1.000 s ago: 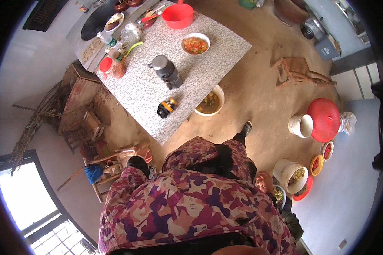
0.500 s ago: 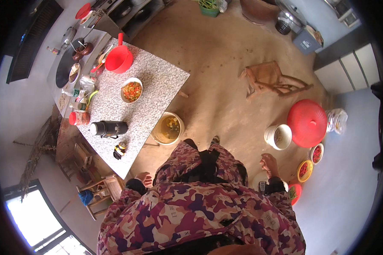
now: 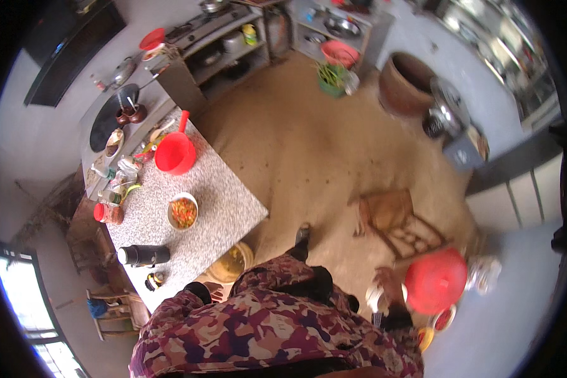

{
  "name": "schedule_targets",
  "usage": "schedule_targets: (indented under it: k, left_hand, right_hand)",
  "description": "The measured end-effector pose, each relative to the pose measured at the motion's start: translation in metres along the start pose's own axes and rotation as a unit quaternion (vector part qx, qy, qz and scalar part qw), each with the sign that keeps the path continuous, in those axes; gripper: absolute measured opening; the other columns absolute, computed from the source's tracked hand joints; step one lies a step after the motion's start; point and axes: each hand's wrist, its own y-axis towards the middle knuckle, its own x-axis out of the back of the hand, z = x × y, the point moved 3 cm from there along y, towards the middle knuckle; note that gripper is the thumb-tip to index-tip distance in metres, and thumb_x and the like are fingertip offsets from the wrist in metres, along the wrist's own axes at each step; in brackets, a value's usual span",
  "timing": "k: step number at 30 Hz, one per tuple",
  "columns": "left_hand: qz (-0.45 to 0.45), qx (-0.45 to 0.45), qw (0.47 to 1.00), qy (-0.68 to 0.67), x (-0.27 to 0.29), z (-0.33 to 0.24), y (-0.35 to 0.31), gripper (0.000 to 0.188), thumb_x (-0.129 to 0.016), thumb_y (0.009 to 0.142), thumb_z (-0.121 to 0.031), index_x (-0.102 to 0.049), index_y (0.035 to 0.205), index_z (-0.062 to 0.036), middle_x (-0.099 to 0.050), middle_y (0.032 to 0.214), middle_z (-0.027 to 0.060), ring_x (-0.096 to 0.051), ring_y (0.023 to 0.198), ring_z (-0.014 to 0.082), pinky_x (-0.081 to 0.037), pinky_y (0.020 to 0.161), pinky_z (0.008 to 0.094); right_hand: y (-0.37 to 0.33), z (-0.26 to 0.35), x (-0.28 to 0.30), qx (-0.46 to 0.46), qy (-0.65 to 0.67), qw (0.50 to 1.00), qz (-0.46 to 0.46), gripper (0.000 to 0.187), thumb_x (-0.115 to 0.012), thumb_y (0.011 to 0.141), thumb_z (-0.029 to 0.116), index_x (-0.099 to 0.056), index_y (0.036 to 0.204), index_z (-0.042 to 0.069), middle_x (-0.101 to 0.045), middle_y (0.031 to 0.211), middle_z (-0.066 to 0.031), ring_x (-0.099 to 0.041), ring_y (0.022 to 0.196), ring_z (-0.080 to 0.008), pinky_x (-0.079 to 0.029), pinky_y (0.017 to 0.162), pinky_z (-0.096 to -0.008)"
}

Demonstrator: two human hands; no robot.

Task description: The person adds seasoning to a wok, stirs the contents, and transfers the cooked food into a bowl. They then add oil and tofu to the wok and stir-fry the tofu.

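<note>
My left hand (image 3: 214, 291) hangs low at my side, its fingers apart and nothing seen in them. It is nearest to the table's front corner and a pale bucket (image 3: 231, 263) with liquid and scraps in it. My right hand (image 3: 389, 285) is on the other side, smeared by motion, so its fingers are not clear. It overlaps a white bucket (image 3: 375, 297) from this viewpoint; contact cannot be made out. Beside that hand stands a large round red lid or tub (image 3: 436, 281). One of my shoes (image 3: 303, 231) is stretched ahead on the floor.
On the speckled table (image 3: 223, 211) stand a red dipper (image 3: 175, 153), a bowl of chopped vegetables (image 3: 183, 212), a black flask (image 3: 145, 255) and jars. A wooden chair (image 3: 394, 217) lies to the right ahead. Farther off are a brown vat (image 3: 404, 85), a green pot (image 3: 331, 79) and shelves (image 3: 223, 57).
I have stepped forward and my view has tilted up: table, chair and buckets sit lower, and more of the far shelves shows. My right hand has swung and is now blurred.
</note>
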Motion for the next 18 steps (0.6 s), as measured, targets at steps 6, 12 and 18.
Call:
schedule_targets:
  k: [6,12,18]
  left_hand:
    - [0.015,0.006,0.999,-0.043,-0.023,-0.085,0.048,0.032,-0.055,0.087,-0.031,-0.06,0.108,-0.0085,-0.064,0.102,0.0132,-0.063,0.089,0.0259,-0.053,0.077,0.0382]
    - [0.005,0.03,0.994,-0.107,-0.049,-0.132,0.066,0.034,-0.057,0.085,-0.032,-0.063,0.111,-0.0114,-0.065,0.105,0.0133,-0.063,0.094,0.0252,-0.053,0.079,0.0384]
    - [-0.005,0.01,0.985,-0.172,-0.086,-0.192,0.063,0.034,-0.056,0.085,-0.032,-0.062,0.111,-0.0113,-0.065,0.104,0.0131,-0.063,0.094,0.0255,-0.052,0.078,0.0389]
  right_hand:
    - [0.049,0.005,0.043,-0.089,0.072,0.992,-0.057,0.017,-0.055,0.082,0.011,-0.058,0.097,0.004,-0.058,0.069,-0.0063,-0.053,0.055,-0.0118,-0.04,0.045,-0.0218]
    - [0.143,0.082,0.032,-0.051,-0.017,0.994,0.094,0.023,-0.054,0.083,0.013,-0.057,0.099,-0.003,-0.061,0.069,-0.009,-0.056,0.05,-0.0145,-0.043,0.043,-0.023]
    - [0.257,0.124,0.072,-0.142,0.072,0.984,0.075,0.027,-0.055,0.086,0.012,-0.055,0.108,-0.004,-0.06,0.074,-0.0121,-0.057,0.059,-0.0171,-0.05,0.051,-0.0286]
